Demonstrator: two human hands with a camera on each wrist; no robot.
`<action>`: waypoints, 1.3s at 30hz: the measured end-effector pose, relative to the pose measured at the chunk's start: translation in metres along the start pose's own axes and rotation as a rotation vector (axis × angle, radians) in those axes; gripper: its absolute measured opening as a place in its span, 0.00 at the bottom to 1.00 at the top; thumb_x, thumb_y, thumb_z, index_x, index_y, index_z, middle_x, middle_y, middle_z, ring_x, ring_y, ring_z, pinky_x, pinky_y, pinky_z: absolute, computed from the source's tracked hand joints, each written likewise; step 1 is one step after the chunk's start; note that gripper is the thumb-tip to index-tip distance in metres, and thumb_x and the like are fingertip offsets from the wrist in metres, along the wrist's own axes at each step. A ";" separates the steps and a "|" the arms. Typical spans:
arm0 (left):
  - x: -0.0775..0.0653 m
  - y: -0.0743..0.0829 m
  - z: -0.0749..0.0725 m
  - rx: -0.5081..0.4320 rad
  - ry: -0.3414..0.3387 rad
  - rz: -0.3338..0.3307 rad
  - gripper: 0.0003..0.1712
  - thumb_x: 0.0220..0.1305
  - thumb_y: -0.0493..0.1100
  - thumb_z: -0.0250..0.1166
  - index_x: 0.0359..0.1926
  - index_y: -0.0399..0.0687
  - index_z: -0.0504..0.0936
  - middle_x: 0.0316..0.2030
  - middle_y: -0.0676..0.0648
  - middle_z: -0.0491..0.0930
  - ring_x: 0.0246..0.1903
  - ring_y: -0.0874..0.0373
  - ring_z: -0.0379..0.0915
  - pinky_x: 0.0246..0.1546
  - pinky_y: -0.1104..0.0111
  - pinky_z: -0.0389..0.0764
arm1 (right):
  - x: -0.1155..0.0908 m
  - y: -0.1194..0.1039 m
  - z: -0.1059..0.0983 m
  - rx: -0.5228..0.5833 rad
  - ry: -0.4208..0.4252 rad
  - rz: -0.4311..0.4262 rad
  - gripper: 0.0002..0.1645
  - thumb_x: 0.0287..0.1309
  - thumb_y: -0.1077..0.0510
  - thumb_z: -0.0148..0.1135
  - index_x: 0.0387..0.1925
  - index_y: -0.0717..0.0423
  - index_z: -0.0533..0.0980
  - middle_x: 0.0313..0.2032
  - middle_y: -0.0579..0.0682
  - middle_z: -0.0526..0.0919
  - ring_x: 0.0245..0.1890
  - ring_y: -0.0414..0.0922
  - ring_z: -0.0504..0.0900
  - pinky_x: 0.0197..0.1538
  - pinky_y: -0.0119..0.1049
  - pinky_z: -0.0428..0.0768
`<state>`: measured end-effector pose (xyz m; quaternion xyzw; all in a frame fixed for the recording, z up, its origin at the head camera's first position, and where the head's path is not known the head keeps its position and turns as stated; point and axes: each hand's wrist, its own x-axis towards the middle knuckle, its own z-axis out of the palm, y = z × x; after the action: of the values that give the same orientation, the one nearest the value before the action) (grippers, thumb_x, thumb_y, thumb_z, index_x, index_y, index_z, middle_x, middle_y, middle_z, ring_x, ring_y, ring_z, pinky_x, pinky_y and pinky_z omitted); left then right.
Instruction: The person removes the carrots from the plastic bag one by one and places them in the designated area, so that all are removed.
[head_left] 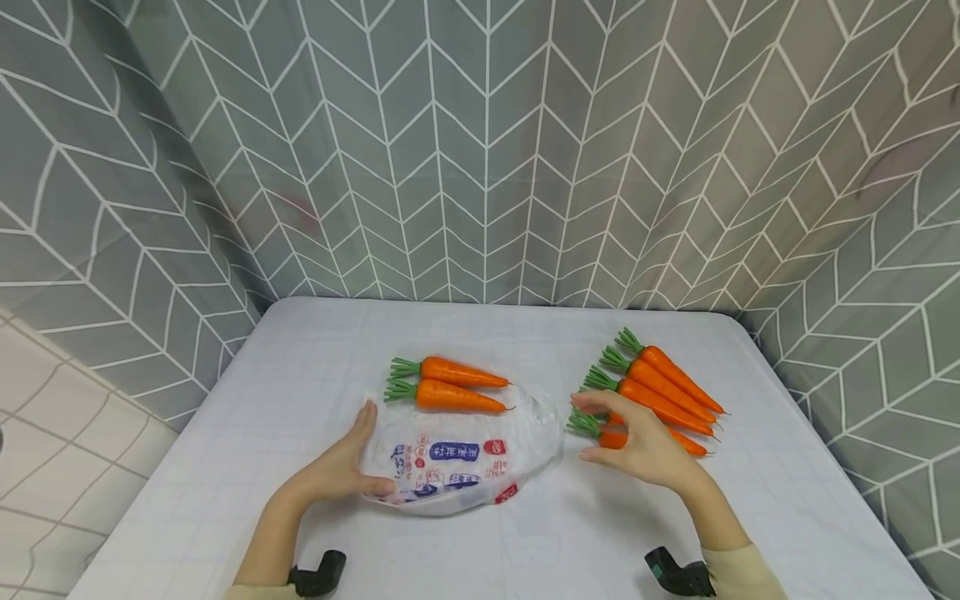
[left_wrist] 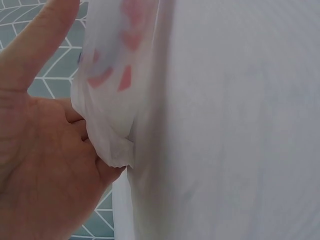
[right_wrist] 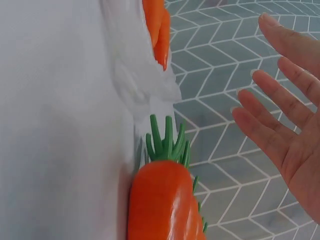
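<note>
A white plastic bag (head_left: 465, 467) with blue and red print lies on the table, two orange carrots (head_left: 461, 396) with green tops resting along its far side. At its left edge is my left hand (head_left: 337, 467), fingers extended and thumb over the near corner. The left wrist view shows the bag's crumpled edge (left_wrist: 107, 130) against those fingers, their tips hidden behind it. My right hand (head_left: 637, 437) hovers right of the bag over a fanned row of several carrots (head_left: 667, 392), partly covering the nearest ones. Its fingers are spread, holding nothing, in the right wrist view.
A white cloth covers the table (head_left: 525, 550). Grey curtains (head_left: 480, 167) with a white zigzag pattern stand behind and on both sides. Each wrist wears a black camera mount (head_left: 318, 573). Pale tiled floor (head_left: 60, 458) shows at the left.
</note>
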<state>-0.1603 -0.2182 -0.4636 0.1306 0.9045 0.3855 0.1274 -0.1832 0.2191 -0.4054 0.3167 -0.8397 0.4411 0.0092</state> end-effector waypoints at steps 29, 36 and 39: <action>-0.002 -0.002 0.001 0.006 0.005 0.001 0.73 0.45 0.55 0.77 0.72 0.28 0.34 0.72 0.29 0.29 0.71 0.33 0.28 0.68 0.45 0.42 | 0.062 -0.029 0.037 0.117 -0.169 -0.106 0.35 0.49 0.57 0.75 0.60 0.54 0.72 0.56 0.49 0.77 0.55 0.50 0.76 0.54 0.45 0.79; -0.002 0.001 0.002 -0.007 0.007 -0.002 0.73 0.45 0.55 0.78 0.72 0.28 0.34 0.72 0.30 0.28 0.71 0.34 0.27 0.68 0.45 0.41 | 0.075 -0.028 0.047 0.135 -0.197 -0.167 0.35 0.49 0.62 0.74 0.60 0.57 0.72 0.54 0.50 0.79 0.53 0.54 0.77 0.51 0.52 0.79; -0.002 0.003 0.003 -0.013 0.014 -0.006 0.73 0.45 0.54 0.78 0.72 0.28 0.34 0.72 0.30 0.28 0.71 0.34 0.28 0.68 0.45 0.41 | 0.080 -0.028 0.052 0.156 -0.215 -0.178 0.35 0.49 0.64 0.73 0.59 0.59 0.72 0.54 0.55 0.78 0.54 0.56 0.76 0.51 0.53 0.79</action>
<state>-0.1575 -0.2151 -0.4628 0.1241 0.9032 0.3921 0.1231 -0.2186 0.1264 -0.3929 0.4350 -0.7676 0.4660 -0.0664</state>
